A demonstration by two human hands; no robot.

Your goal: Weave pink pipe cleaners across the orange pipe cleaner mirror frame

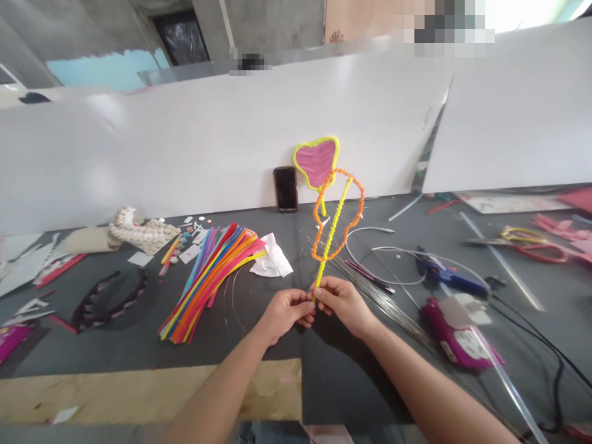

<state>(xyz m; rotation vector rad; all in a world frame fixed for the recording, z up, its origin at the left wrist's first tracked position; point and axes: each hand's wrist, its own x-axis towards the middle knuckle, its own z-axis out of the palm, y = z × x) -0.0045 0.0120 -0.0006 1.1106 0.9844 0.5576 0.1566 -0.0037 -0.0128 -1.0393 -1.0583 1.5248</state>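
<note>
Both hands meet over the dark table and pinch the bottom of an upright pipe-cleaner piece. My left hand (287,313) and my right hand (343,302) are closed on its yellow stem (331,237). An orange pipe-cleaner loop (340,213), shaped like a leaf outline, is wound round that stem above my fingers. Behind it, a finished pink shape with a yellow rim (317,161) leans against the white board.
A bundle of coloured pipe cleaners (210,280) lies left of my hands, next to crumpled white paper (272,258). Thin wires (388,296), a blue glue gun (451,275), a magenta tool (456,336) and scissors (531,243) lie right. A phone (285,189) leans on the board.
</note>
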